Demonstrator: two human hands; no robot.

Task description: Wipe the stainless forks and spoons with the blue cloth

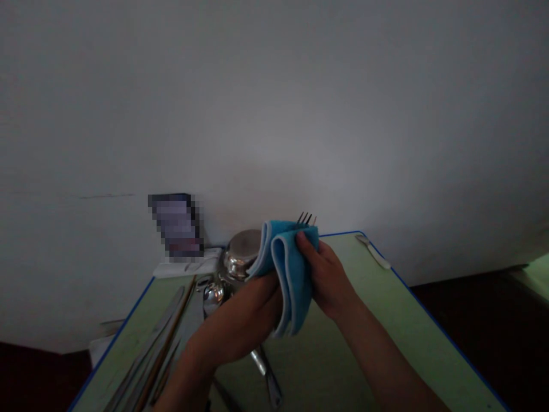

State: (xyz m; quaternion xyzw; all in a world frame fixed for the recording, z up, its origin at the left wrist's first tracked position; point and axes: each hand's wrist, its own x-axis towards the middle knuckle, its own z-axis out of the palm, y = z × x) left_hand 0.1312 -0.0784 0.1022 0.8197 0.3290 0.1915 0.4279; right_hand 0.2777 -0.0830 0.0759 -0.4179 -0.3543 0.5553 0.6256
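Note:
A folded blue cloth [295, 277] with pale edging hangs between my two hands above the table. The tines of a fork [305, 218] stick up out of its top; the rest of the fork is hidden. My right hand [328, 274] grips the cloth from the right, thumb pressed on it just below the tines. On the left, my left hand [257, 309] is closed into the cloth, its fingers mostly covered by the folds. Whether it also holds the fork's handle is hidden.
On the green table [343, 343], an upturned metal bowl [242, 249] and a ladle [214, 294] stand behind my left arm. Knives and chopsticks [167, 337] lie at left. A white-handled utensil [375, 253] lies far right. A blurred-out screen [178, 226] leans against the wall.

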